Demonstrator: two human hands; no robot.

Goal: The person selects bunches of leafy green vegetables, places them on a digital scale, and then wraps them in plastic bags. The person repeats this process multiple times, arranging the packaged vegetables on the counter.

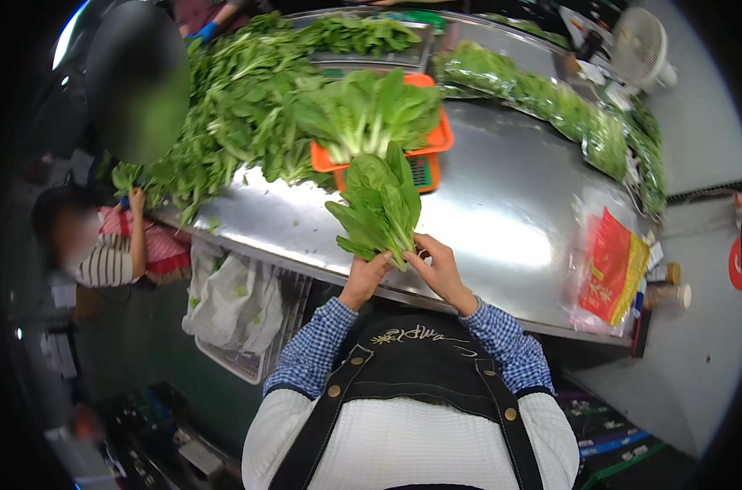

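Note:
Over the near edge of the steel table I hold a bunch of leafy greens [377, 200], its stems toward me and its leaves pointing away. My left hand [364, 276] grips the stem ends from the left. On the right side of the same stems, the fingers of my right hand [436, 268] are closed in a pinch. Just beyond stands an orange scale [438, 137] with a green display, partly covered by my bunch. More greens [369, 110] are heaped in the scale's tray, leaves fanned outward.
A big pile of loose greens [240, 114] spreads over the table's left. Bagged greens [563, 106] line the far right, near a white fan [640, 47]. Red and yellow plastic bags [612, 269] lie at the right edge. Co-workers stand left, one touching greens with a hand [136, 200].

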